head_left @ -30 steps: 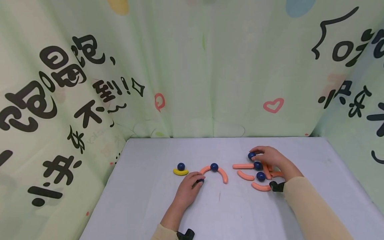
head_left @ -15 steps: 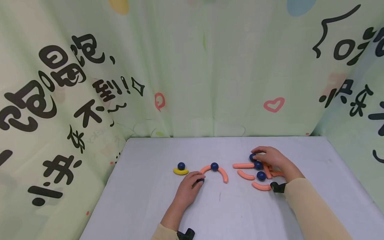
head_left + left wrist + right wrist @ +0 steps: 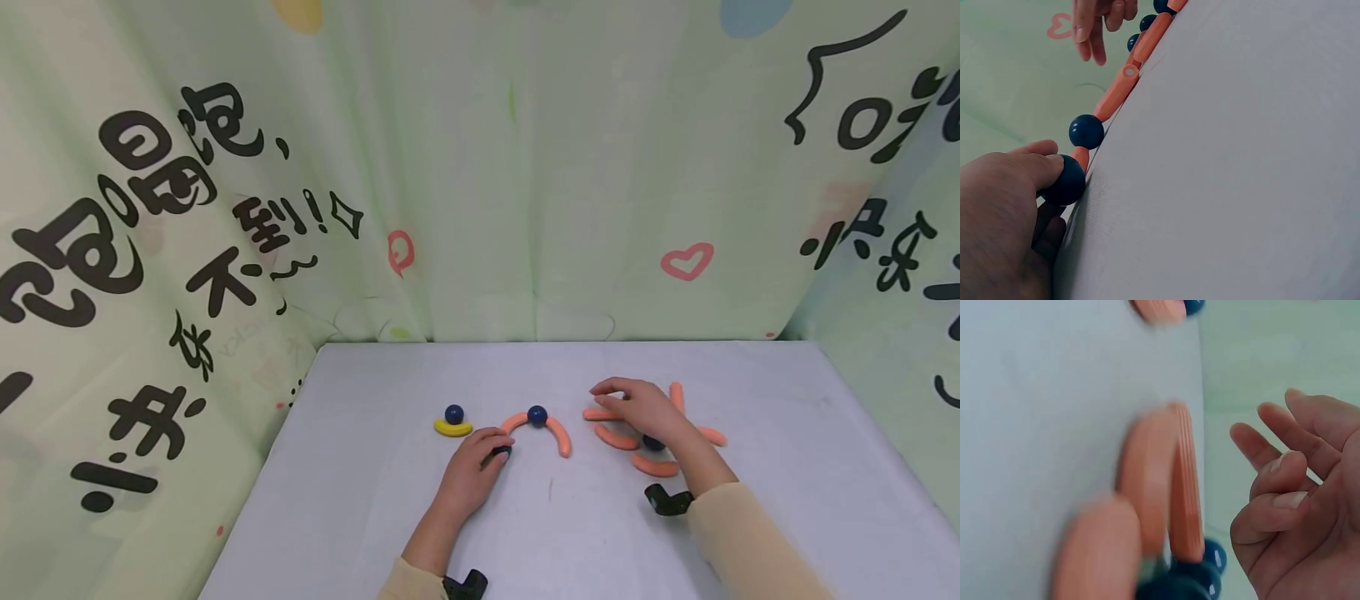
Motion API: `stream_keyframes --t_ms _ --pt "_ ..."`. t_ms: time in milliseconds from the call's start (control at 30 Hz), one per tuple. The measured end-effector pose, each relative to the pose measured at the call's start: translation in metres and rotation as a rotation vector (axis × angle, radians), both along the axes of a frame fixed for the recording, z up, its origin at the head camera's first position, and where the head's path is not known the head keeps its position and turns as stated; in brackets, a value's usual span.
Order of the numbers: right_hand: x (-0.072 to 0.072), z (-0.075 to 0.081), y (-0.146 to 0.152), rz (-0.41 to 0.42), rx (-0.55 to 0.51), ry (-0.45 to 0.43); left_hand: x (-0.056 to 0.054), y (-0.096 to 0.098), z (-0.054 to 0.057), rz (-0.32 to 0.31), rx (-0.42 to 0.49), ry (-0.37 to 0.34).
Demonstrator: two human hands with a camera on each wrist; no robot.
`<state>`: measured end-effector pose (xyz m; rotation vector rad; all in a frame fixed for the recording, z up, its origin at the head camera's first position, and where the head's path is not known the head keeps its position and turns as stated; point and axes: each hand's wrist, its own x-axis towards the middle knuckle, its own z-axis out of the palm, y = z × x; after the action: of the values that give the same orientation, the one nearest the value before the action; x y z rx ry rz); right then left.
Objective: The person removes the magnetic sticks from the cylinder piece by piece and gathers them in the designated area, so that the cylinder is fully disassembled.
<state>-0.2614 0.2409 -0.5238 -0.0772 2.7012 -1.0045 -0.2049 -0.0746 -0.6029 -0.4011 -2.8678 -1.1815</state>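
Observation:
My left hand [image 3: 467,477] pinches a dark blue ball [image 3: 1067,182] between thumb and fingers on the table. That ball meets the left end of an orange curved rod [image 3: 513,422]. A second blue ball [image 3: 537,416] joins this rod to another curved rod [image 3: 559,438], forming an arch. My right hand [image 3: 647,410] is above the loose orange pieces on the right, its fingers loosely bent and holding nothing. Beneath it lie a straight orange rod [image 3: 600,414] and curved rods [image 3: 615,438]. A blue ball [image 3: 653,443] is partly hidden by this hand.
A yellow curved piece [image 3: 453,429] with a blue ball [image 3: 453,413] behind it sits left of the arch. More orange rods [image 3: 677,397] lie beyond my right hand. A printed curtain [image 3: 585,208] stands behind the white table [image 3: 570,525].
My right hand has let go of a blue ball at the back of the pile and moved left and slightly nearer. My left hand has stayed on its ball.

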Motion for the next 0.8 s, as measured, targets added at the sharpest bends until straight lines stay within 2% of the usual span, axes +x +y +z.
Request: stream_keyframes --t_ms 200,300,567,800 --pt "0.017 -0.016 -0.043 -0.020 -0.108 -0.042 0.000 -0.001 0.000 0.007 0.025 -0.004" --pt "0.020 -0.026 -0.059 -0.028 -0.120 -0.017 0.000 0.000 0.002 0.012 0.040 -0.007" --pt "0.016 -0.042 -0.079 -0.077 -0.135 0.012 0.001 0.000 0.004 0.016 0.050 -0.022" --pt "0.011 -0.049 -0.085 -0.082 -0.088 0.063 0.001 0.000 0.004 0.018 0.062 -0.027"
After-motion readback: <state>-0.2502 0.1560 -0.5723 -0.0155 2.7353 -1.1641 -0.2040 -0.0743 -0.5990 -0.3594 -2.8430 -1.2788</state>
